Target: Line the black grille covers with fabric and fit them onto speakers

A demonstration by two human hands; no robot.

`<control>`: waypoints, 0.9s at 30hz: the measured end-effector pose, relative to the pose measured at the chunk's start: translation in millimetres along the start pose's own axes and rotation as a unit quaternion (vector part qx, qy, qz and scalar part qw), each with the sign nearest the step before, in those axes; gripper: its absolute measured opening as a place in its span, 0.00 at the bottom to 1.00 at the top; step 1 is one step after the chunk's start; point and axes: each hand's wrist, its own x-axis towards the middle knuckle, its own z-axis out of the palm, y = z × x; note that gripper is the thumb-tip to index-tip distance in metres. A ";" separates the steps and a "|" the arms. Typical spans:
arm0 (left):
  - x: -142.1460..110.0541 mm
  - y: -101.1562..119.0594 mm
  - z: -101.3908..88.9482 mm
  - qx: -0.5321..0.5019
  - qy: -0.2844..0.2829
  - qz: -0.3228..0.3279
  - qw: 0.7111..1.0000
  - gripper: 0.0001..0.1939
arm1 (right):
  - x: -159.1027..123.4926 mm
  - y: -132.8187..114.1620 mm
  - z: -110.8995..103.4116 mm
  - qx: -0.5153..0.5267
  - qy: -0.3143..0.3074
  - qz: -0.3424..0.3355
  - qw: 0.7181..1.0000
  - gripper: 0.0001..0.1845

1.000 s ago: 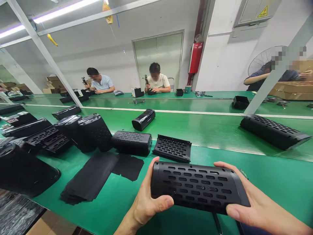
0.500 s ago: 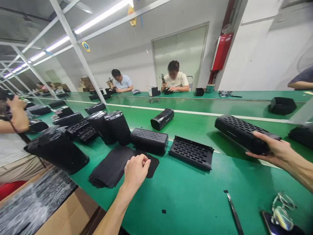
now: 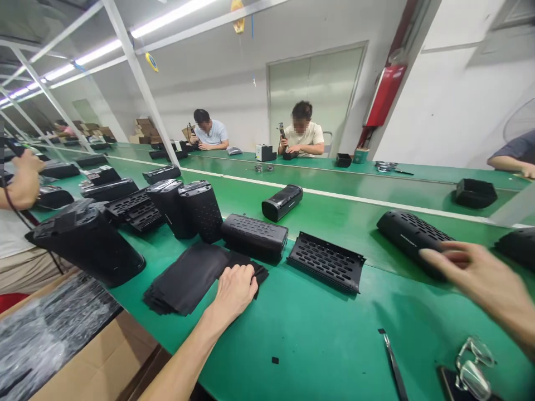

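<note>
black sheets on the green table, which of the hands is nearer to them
Left. The left hand is at the right end of the black sheets, fingers over them; the right hand is well off to their right, by a slotted black casing.

Two hands show: the left hand (image 3: pixel 237 285) at lower centre, the right hand (image 3: pixel 480 273) at right. One black case (image 3: pixel 412 239) lies by the right hand, two lying cases (image 3: pixel 254 236) near the centre, two upright cases (image 3: pixel 203 214) side by side left of centre. One pile of sheets (image 3: pixel 186 278), one slotted panel (image 3: pixel 328 262), one pair of tweezers (image 3: pixel 395 367), one pair of glasses (image 3: pixel 474 379).
</note>
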 end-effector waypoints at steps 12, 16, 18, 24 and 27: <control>-18.0 -35.9 -19.0 -0.302 0.080 -0.125 0.941 0.18 | -29.1 -71.7 88.5 0.236 -0.359 -0.049 0.902 0.26; -34.1 -29.4 -42.6 -0.375 0.130 -0.143 0.907 0.20 | -83.7 -73.2 67.7 0.265 -0.424 -0.035 0.865 0.25; -45.3 -10.2 -59.3 -0.397 0.135 -0.134 0.898 0.20 | -112.5 -76.4 63.2 0.269 -0.472 -0.034 0.839 0.23; -79.7 78.9 -61.2 -0.392 0.024 -0.026 0.919 0.14 | -159.9 -84.8 55.1 0.172 -0.421 -0.124 0.882 0.20; -92.3 111.1 -31.4 -0.296 -0.017 0.002 0.955 0.11 | -177.7 -92.5 41.0 0.105 -0.258 -0.150 0.948 0.24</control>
